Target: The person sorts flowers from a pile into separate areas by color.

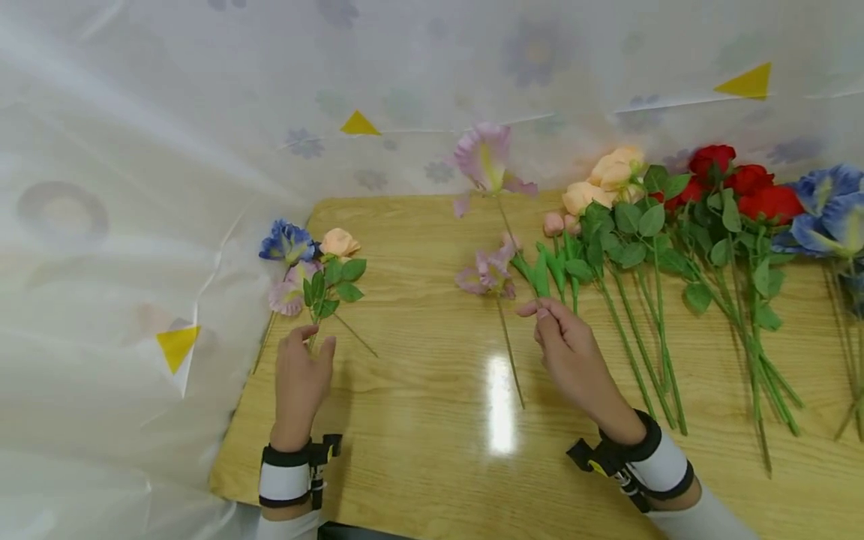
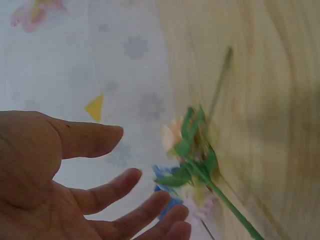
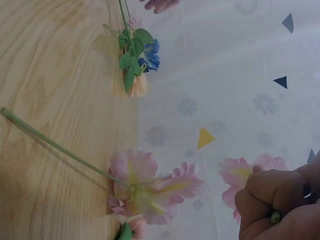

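My right hand [image 1: 574, 356] pinches the stem of a pale purple artificial iris [image 1: 484, 156], raised with its bloom toward the back. In the right wrist view, the stem's cut end shows in the curled fingers [image 3: 275, 192]. A second purple iris [image 1: 487, 271] lies on the table just left of that hand. My left hand [image 1: 301, 382] has its fingers apart and holds nothing. Just beyond it lie a peach rose [image 1: 340, 242] with green leaves, a blue iris [image 1: 286, 241] and another purple iris [image 1: 289, 296]. The left wrist view shows the rose's green stem [image 2: 225, 201] beside the fingertips.
Along the right side of the wooden table [image 1: 418, 450] lie pink tulips [image 1: 553, 223], peach roses [image 1: 616, 169], red roses [image 1: 772, 202] and blue irises [image 1: 837, 217], stems toward the front. A white flower-patterned sheet [image 1: 270, 90] hangs behind and to the left.
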Motion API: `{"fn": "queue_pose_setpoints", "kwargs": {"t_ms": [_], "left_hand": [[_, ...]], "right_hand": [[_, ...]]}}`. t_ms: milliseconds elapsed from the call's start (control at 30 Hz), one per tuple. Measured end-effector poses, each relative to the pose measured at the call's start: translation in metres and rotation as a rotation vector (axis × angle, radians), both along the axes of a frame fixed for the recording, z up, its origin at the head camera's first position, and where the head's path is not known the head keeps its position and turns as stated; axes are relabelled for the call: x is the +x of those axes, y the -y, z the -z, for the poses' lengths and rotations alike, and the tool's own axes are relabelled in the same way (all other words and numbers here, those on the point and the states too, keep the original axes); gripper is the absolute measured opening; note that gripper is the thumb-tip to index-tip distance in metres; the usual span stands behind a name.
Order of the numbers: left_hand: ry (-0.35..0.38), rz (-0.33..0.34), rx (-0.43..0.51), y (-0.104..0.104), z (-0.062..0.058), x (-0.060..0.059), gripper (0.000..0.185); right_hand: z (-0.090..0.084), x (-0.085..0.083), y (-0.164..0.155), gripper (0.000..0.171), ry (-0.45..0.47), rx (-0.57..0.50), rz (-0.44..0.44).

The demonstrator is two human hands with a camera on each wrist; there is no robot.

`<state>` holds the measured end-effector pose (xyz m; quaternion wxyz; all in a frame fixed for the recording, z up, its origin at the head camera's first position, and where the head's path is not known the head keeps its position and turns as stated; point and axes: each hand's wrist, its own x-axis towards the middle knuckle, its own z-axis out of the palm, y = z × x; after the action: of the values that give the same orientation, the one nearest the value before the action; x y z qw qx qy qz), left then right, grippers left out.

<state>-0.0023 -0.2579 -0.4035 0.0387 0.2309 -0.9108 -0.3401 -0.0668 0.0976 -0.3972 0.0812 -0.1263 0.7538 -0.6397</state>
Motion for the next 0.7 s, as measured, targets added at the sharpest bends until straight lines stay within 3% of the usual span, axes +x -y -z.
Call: {"fn": "queue_pose_setpoints", "kwargs": {"t_ms": [100, 233, 433, 533, 700], "left_hand": [[0.158, -0.056, -0.088, 0.019, 0.007, 0.010, 0.054], [0.272, -0.054, -0.185, 0.032, 0.017, 0.016, 0.057], [0.305, -0.038, -0.306, 0.036, 0.031, 0.016, 0.038], [0.313, -0.018, -0.314, 0.037, 0.033, 0.016, 0.025], [0.297, 0.082, -0.286, 0.037, 0.033, 0.015, 0.017]], "right_hand": [[0.003, 0.000, -0.005, 0.037, 0.008, 0.088, -0.004], [0.009, -0.001, -0.010, 0.040, -0.002, 0.161, 0.003], [0.018, -0.001, -0.012, 0.042, 0.029, 0.236, 0.004], [0.023, -0.001, -0.010, 0.041, 0.016, 0.305, -0.016], [0.032, 0.000, -0.002, 0.044, 0.007, 0.418, -0.117]]}}
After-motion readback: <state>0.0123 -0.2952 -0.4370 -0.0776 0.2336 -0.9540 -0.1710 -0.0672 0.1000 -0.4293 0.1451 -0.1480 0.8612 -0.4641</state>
